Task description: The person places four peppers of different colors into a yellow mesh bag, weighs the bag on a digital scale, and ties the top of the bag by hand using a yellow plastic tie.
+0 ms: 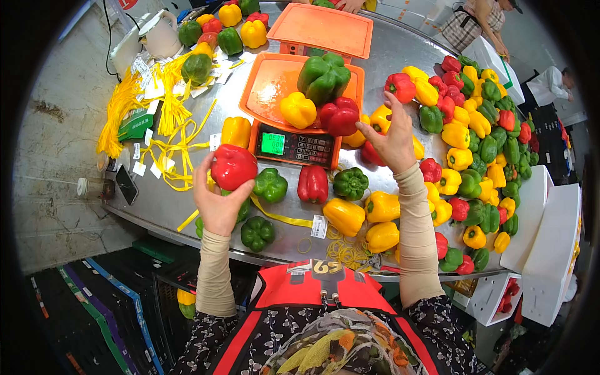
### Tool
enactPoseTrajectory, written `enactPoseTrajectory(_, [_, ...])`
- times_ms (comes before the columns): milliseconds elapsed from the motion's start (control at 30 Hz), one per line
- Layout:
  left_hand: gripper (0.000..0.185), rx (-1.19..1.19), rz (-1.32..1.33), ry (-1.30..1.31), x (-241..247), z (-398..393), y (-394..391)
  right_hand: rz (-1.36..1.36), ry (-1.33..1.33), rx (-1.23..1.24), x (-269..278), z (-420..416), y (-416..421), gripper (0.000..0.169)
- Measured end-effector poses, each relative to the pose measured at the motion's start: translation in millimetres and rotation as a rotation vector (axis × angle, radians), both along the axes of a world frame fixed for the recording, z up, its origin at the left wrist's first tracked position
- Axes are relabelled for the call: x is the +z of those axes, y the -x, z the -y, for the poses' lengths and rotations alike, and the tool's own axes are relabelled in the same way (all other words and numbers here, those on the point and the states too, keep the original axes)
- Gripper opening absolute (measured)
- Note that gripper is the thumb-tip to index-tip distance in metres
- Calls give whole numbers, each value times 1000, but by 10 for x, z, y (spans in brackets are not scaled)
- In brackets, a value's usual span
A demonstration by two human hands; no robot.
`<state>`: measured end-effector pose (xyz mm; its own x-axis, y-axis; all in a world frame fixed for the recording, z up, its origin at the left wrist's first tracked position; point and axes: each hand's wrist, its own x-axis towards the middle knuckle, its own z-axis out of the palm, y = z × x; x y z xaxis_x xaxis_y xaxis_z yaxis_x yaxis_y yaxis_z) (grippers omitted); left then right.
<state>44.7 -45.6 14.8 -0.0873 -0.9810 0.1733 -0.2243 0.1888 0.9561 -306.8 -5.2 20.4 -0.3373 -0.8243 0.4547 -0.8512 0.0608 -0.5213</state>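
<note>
A red bell pepper (234, 171) is held in my left hand (219, 201), just left of the lit display of a digital scale (273, 143). On the scale's orange tray (268, 89) rest a large green bell pepper (323, 78), a yellow bell pepper (298, 110) and a dark red bell pepper (339, 116). My right hand (393, 136) is raised at the tray's right side with thumb and fingers apart, its thumb near the dark red pepper. Below the scale lie a red bell pepper (312, 184), green ones and yellow ones.
A large pile of mixed bell peppers (468, 140) covers the table's right side. Yellow ties (173, 93) with labels lie at left, beside a phone (126, 184). Rubber bands (347, 248) lie at the near edge. Behind stands a second orange scale (321, 29). Other people work beyond the table.
</note>
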Motion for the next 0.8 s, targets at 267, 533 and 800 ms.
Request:
enactPoseTrajectory(267, [78,39,-32,71,139,497,88,25,-127,19,-180,218,-334,94])
enactPoseTrajectory(533, [79,30,234,292,-63,1061,499,-31,-190,-54,-279,369,-467,98])
enactPoseTrajectory(800, [85,-67,-94,76,80,799,638,36,0,12,-71,119,-478,98])
